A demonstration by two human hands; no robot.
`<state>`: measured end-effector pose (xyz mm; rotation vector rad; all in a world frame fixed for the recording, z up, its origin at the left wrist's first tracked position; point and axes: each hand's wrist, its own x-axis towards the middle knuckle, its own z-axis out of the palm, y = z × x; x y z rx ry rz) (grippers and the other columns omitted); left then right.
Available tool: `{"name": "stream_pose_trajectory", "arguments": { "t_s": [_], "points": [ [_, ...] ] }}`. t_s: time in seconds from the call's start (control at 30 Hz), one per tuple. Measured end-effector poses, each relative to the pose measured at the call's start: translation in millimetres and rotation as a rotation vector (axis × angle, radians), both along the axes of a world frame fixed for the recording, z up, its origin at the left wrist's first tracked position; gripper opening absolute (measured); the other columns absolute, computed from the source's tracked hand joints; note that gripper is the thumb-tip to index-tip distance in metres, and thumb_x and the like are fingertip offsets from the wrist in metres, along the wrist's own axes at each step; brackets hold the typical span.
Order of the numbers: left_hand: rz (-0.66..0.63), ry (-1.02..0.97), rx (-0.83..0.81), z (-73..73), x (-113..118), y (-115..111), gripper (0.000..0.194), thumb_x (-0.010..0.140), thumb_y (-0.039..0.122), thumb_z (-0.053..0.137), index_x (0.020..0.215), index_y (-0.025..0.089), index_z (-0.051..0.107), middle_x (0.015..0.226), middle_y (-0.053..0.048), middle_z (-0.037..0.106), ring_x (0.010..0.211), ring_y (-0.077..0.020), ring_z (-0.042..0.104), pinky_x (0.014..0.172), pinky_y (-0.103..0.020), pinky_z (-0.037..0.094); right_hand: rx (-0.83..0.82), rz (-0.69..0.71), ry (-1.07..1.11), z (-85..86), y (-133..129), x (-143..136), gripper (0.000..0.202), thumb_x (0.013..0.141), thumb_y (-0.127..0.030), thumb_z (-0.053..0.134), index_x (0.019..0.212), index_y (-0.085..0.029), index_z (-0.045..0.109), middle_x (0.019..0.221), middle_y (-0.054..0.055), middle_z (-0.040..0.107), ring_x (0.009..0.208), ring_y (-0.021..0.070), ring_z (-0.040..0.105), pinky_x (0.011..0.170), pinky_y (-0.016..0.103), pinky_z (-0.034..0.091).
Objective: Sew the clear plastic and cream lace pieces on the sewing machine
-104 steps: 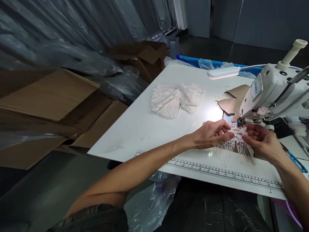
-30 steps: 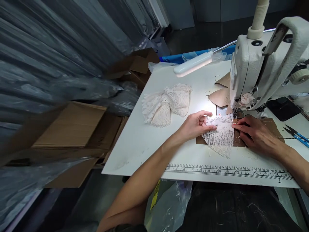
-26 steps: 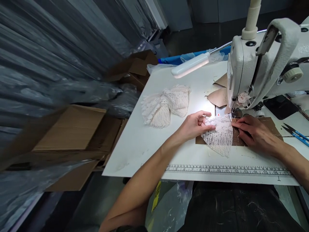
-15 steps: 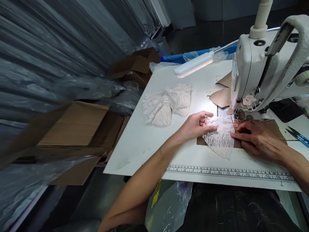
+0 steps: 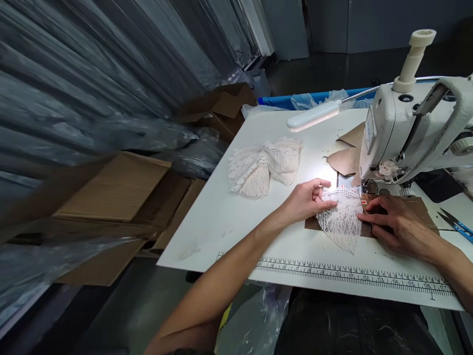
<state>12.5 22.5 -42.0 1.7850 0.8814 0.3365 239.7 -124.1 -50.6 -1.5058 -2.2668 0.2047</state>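
A piece of white lace lies under the front of the white sewing machine, its upper edge close to the presser foot. My left hand pinches the lace at its upper left edge between thumb and fingers. On the right edge of the lace rest the outstretched fingertips of my right hand, the palm lying over a brown board. More lace, a gathered pile, sits on the table to the left of my hands.
A lit lamp on a flexible neck hangs over the white table. Beige pattern pieces lie left of the machine. Blue-handled thread snips are at the right. A printed ruler runs along the front edge; cardboard boxes stand left.
The camera view has shifted, so the table and machine appear lower and slightly to the right. Both hands keep nearly the same places on the lace.
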Motion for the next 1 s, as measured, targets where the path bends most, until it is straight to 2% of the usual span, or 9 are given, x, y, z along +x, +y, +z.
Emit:
{"name": "stream_pose_trajectory", "arguments": {
  "t_s": [0.13,0.2,0.27,0.33,0.4,0.47,0.57,0.73,1.0],
  "points": [
    [-0.051,-0.015,0.144,-2.0,-2,-1,0.052,0.076,0.035,0.077,0.119,0.010,0.061,0.061,0.007,0.044,0.052,-0.0072,0.040,0.048,-0.024,0.031,0.007,-0.005,0.013,-1.1,0,0,0.034,0.090,-0.017,0.052,0.113,-0.028,0.074,0.108,0.010,0.065,0.105,0.0254,0.063,0.090,0.045,0.055],
    [-0.047,-0.024,0.363,-2.2,-3,-2,0.045,0.082,0.038,0.072,0.118,0.012,0.063,0.066,0.004,0.051,0.053,-0.0077,0.044,0.048,-0.023,0.035,0.015,-0.015,0.022,-2.7,0,0,0.034,0.090,-0.017,0.052,0.113,-0.028,0.074,0.107,0.009,0.065,0.103,0.0251,0.062,0.089,0.045,0.055],
    [-0.043,-0.032,0.695,-2.1,-2,-1,0.035,0.090,0.042,0.064,0.113,0.015,0.066,0.079,-0.002,0.059,0.058,-0.0091,0.049,0.048,-0.023,0.039,0.020,-0.015,0.030,-4.1,0,0,0.033,0.090,-0.019,0.052,0.114,-0.028,0.074,0.108,0.009,0.065,0.103,0.0253,0.062,0.090,0.045,0.054],
    [-0.171,-0.054,1.000,-2.6,2,0,0.028,0.096,0.042,0.056,0.104,0.017,0.068,0.091,-0.006,0.064,0.066,-0.0110,0.055,0.051,-0.024,0.044,0.021,-0.012,0.037,-4.6,0,0,0.033,0.091,-0.019,0.052,0.114,-0.028,0.074,0.107,0.009,0.065,0.103,0.0246,0.062,0.090,0.045,0.053],
    [-0.437,-0.072,1.160,-3.7,8,3,0.027,0.100,0.038,0.049,0.100,0.017,0.067,0.099,-0.008,0.066,0.076,-0.0135,0.060,0.060,-0.028,0.052,0.024,-0.008,0.043,-4.4,1,1,0.033,0.091,-0.019,0.051,0.114,-0.028,0.074,0.107,0.009,0.065,0.102,0.0239,0.062,0.090,0.044,0.053],
    [-0.670,-0.066,1.222,-5.0,15,6,0.029,0.102,0.036,0.045,0.107,0.015,0.065,0.107,-0.011,0.066,0.087,-0.0169,0.063,0.074,-0.034,0.057,0.032,-0.004,0.044,-4.0,1,1,0.033,0.091,-0.019,0.051,0.113,-0.028,0.074,0.106,0.009,0.065,0.101,0.0236,0.062,0.089,0.043,0.053],
    [-0.790,-0.006,1.273,-6.2,25,9,0.043,0.103,0.042,0.041,0.124,0.009,0.057,0.122,-0.019,0.062,0.098,-0.0224,0.062,0.085,-0.040,0.055,0.041,-0.001,0.040,-3.9,1,1,0.031,0.092,-0.019,0.050,0.111,-0.028,0.074,0.106,0.009,0.065,0.101,0.0232,0.062,0.088,0.043,0.053],
    [-0.793,0.150,1.341,-7.3,30,3,0.057,0.104,0.049,0.030,0.127,0.004,0.056,0.132,-0.021,0.058,0.099,-0.0251,0.059,0.086,-0.039,0.048,0.066,0.005,0.039,-5.7,0,0,0.031,0.093,-0.019,0.049,0.112,-0.025,0.073,0.107,0.010,0.065,0.101,0.0245,0.062,0.087,0.044,0.054],
    [-0.686,0.341,1.397,2.7,43,-5,0.049,0.106,0.039,0.028,0.126,0.005,0.058,0.131,-0.019,0.060,0.089,-0.0230,0.055,0.076,-0.037,0.038,0.161,-0.055,-0.033,-10.9,6,3,0.030,0.093,-0.018,0.050,0.115,-0.023,0.070,0.109,0.012,0.063,0.097,0.0249,0.060,0.081,0.042,0.056]
  ]
}}
